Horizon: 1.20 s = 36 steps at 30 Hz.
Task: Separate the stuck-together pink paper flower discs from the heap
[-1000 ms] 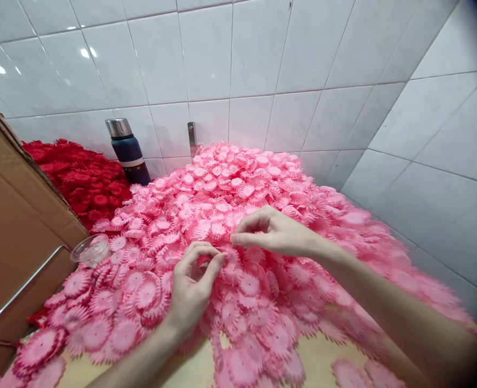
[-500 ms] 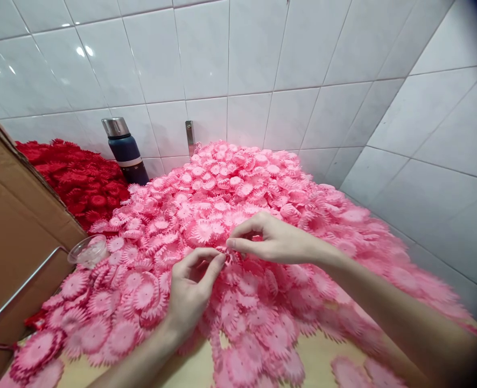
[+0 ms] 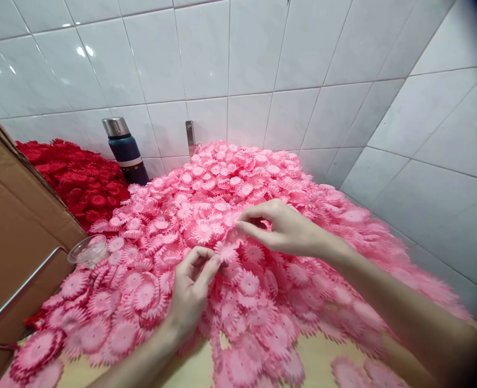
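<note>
A large heap of pink scalloped fabric flowers spreads over a pale wooden tabletop. At the middle of the heap, thumb and forefinger of my left hand pinch the edge of a pink flower piece. My right hand is a little above and to the right, its thumb and forefinger pressed together. Whatever is between those right fingertips is too small to make out. Both hands are over the flowers, a short gap apart.
A dark blue bottle stands by the tiled wall, beside a red flower pile. On the left are a cardboard box and a clear plastic container. A metal bracket is on the wall.
My right hand has moved up and to the right, away from my left fingertips. My left hand has shifted slightly, and a pink flower piece now shows at its fingertips.
</note>
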Available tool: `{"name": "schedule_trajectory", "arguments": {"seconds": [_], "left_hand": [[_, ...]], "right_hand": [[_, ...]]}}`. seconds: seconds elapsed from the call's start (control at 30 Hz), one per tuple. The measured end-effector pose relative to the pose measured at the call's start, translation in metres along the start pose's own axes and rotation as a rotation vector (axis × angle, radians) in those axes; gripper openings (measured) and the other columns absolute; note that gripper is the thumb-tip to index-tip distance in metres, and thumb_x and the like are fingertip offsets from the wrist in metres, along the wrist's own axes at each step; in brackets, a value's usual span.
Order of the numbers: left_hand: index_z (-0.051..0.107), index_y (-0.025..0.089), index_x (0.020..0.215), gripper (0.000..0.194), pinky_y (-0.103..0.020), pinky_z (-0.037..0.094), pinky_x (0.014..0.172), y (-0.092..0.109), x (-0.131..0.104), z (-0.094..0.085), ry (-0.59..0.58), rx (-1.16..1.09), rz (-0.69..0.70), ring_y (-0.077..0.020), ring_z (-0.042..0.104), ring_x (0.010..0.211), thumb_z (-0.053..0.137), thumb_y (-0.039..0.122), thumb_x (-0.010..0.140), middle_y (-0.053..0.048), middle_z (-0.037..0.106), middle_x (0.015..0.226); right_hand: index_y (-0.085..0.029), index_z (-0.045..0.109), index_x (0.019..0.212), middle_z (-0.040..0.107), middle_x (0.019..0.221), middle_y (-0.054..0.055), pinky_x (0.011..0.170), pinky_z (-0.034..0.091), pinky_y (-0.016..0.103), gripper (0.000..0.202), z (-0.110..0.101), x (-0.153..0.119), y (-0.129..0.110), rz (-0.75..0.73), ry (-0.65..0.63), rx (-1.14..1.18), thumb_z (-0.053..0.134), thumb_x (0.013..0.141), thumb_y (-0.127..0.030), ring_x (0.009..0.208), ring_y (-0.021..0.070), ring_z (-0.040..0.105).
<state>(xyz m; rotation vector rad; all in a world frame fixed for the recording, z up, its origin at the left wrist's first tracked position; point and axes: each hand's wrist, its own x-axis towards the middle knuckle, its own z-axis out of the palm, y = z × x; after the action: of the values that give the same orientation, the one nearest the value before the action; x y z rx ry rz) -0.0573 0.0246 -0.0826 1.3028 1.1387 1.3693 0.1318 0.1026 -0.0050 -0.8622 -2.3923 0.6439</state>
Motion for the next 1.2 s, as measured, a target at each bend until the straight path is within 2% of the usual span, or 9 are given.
{"name": "schedule_trajectory", "arguments": {"seconds": [0.17,0.3,0.5,0.6,0.7,0.8,0.9,1.07,1.2], "left_hand": [[0.061,0.017,0.081,0.019,-0.026,0.05,0.077,-0.002,-0.001,0.0,-0.055,-0.138,-0.019,-0.0141,0.062,0.079,0.059,0.034,0.09,-0.001,0.063,0.079],[0.056,0.017,0.074,0.024,-0.021,0.049,0.067,0.0,0.002,0.003,0.025,-0.108,-0.042,-0.0108,0.059,0.069,0.072,0.034,0.08,0.002,0.06,0.071],[0.047,0.02,0.077,0.026,-0.019,0.048,0.063,0.002,0.005,0.006,0.078,-0.129,-0.059,-0.0088,0.059,0.063,0.072,0.027,0.079,0.006,0.058,0.066],[0.048,0.02,0.078,0.024,-0.017,0.045,0.06,0.001,0.004,0.005,0.092,-0.092,0.0,-0.0076,0.055,0.063,0.071,0.025,0.079,0.006,0.055,0.068],[0.049,0.02,0.08,0.022,-0.017,0.044,0.058,-0.001,0.003,0.003,0.066,-0.092,0.005,-0.0075,0.053,0.062,0.07,0.025,0.08,0.005,0.055,0.07],[0.049,0.02,0.081,0.021,-0.017,0.043,0.058,-0.002,0.002,0.003,0.04,-0.076,0.0,-0.0072,0.053,0.063,0.069,0.026,0.082,0.005,0.055,0.071],[0.049,0.02,0.081,0.021,-0.016,0.043,0.06,-0.002,0.0,0.005,0.039,-0.061,0.024,-0.0067,0.052,0.063,0.069,0.027,0.083,0.006,0.054,0.069],[0.048,0.021,0.082,0.022,-0.016,0.041,0.058,-0.001,-0.001,0.007,0.108,-0.045,0.068,-0.0066,0.05,0.063,0.069,0.026,0.083,0.006,0.053,0.072],[0.048,0.021,0.083,0.02,-0.017,0.043,0.061,-0.001,0.001,0.007,0.126,-0.038,0.119,-0.0075,0.051,0.065,0.069,0.023,0.083,0.006,0.053,0.073]], "right_hand": [[-0.014,0.066,0.076,0.065,0.07,0.003,0.058,0.039,0.027,0.026,0.006,-0.001,-0.011,-0.082,-0.119,-0.07,0.047,0.093,-0.022,0.06,0.0117,0.052],[-0.014,0.063,0.075,0.065,0.071,0.003,0.058,0.039,0.027,0.026,0.009,-0.002,-0.017,-0.093,-0.185,-0.087,0.046,0.093,-0.021,0.06,0.0116,0.052],[-0.016,0.051,0.064,0.05,0.057,-0.001,0.054,0.032,0.027,0.03,0.01,-0.001,-0.014,-0.056,-0.109,-0.134,0.045,0.092,-0.019,0.053,0.0096,0.041],[-0.016,0.055,0.068,0.055,0.062,0.0,0.055,0.034,0.027,0.032,0.013,-0.002,-0.018,-0.04,-0.155,-0.095,0.045,0.096,-0.029,0.055,0.0101,0.045],[-0.014,0.061,0.078,0.061,0.072,0.003,0.056,0.036,0.027,0.031,0.019,-0.004,-0.024,-0.079,-0.191,-0.14,0.059,0.089,-0.044,0.06,0.0119,0.05],[-0.014,0.058,0.072,0.059,0.067,0.001,0.053,0.034,0.026,0.026,0.023,-0.004,-0.023,-0.1,-0.166,-0.2,0.058,0.091,-0.032,0.056,0.0102,0.047],[-0.016,0.052,0.06,0.048,0.054,-0.003,0.051,0.03,0.025,0.033,0.022,-0.002,-0.015,-0.077,-0.096,-0.091,0.051,0.093,-0.02,0.049,0.0077,0.038],[-0.017,0.046,0.054,0.038,0.052,-0.005,0.047,0.026,0.025,0.041,0.017,0.002,0.0,0.087,-0.012,0.232,0.057,0.089,-0.035,0.049,0.0078,0.031],[-0.018,0.043,0.053,0.035,0.053,-0.006,0.047,0.024,0.026,0.042,0.018,0.003,0.002,0.143,0.015,0.338,0.059,0.087,-0.036,0.049,0.0078,0.031]]}}
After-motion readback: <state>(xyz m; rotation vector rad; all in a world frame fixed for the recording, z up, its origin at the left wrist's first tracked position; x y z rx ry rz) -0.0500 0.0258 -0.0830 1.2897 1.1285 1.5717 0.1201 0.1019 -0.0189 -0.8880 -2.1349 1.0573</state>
